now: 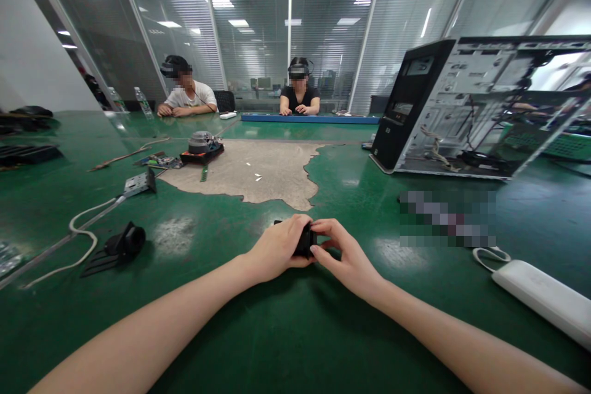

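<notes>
Just above the green table, a small black plastic part [305, 242] is held between both hands. My left hand [279, 247] is wrapped over its top and left side, hiding much of it. From the right, my right hand [344, 253] pinches its right end between thumb and fingertips. What exactly the part is cannot be made out. Farther left on the table lies a black plastic duct-like piece [124, 241] with a round opening.
An opened computer case [462, 111] stands at right. A white power adapter [545, 295] lies front right. Near the worn patch [277, 166] sit a heatsink with fan [202, 144], a circuit board [161, 161] and a metal bracket [140, 183]. Two people sit across the table.
</notes>
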Available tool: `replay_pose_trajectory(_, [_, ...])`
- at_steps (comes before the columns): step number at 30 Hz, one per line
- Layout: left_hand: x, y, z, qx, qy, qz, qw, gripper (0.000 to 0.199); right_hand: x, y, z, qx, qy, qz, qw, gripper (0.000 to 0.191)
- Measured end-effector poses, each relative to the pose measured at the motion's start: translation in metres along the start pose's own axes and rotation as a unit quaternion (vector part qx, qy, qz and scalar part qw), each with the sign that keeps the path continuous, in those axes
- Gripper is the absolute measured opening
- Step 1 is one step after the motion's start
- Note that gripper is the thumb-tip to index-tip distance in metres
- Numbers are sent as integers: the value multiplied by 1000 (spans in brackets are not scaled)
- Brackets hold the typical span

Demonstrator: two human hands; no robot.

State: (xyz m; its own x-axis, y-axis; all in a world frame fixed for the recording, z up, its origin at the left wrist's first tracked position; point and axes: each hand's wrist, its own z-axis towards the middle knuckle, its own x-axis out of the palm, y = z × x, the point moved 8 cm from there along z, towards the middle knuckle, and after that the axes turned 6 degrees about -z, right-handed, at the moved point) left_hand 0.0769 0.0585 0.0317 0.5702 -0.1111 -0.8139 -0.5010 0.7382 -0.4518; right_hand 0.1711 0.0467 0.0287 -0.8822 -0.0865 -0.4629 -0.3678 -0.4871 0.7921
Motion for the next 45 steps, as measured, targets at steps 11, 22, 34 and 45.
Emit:
replay_pose_trajectory(11, [0, 1, 1, 0, -5, -4, 1000, 55, 6, -10, 1, 63, 27, 19, 997, 25])
replay_pose_trajectory(22, [0, 1, 0, -2, -8, -6, 1000, 54, -1, -2, 0, 5, -9, -7, 1000, 15])
replay_pose_trajectory(34, [0, 1, 0, -1, -7, -2, 1000, 55, 1, -1, 0, 13, 6, 1, 1000, 19])
replay_pose_trajectory(45, [0, 2, 1, -3, -10, -14, 1000, 55, 7, -12, -1, 63, 28, 11, 998, 27])
